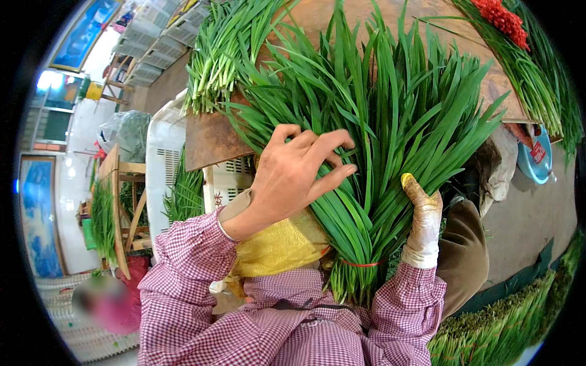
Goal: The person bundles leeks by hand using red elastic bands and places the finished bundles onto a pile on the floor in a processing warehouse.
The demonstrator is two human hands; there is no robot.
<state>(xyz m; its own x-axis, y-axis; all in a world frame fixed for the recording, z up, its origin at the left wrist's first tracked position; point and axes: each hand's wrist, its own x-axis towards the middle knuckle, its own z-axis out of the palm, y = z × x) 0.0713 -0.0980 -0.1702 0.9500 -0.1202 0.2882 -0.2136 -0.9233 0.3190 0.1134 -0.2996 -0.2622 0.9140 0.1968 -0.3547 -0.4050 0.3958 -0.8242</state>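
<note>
A large bunch of garlic chives (372,140), long flat green leaves fanned out, rests against my front with its stem ends toward me. A red band (360,264) goes round it near the stems. My right hand (424,213), in a stained whitish glove with a yellow thumb tip, grips the bunch's right side; its other fingers are hidden behind the leaves. My bare left hand (293,165) hovers at the left side of the leaves, fingers bent, thumb and forefinger apart, with nothing seen between them.
Another chive bunch (226,61) lies on the wooden board (213,131), far left. Red ties (503,21) and more chives sit far right. A white crate (160,146) stands left, a blue basin (537,160) right. Banded bunches (500,332) line the lower right; a person (116,299) sits lower left.
</note>
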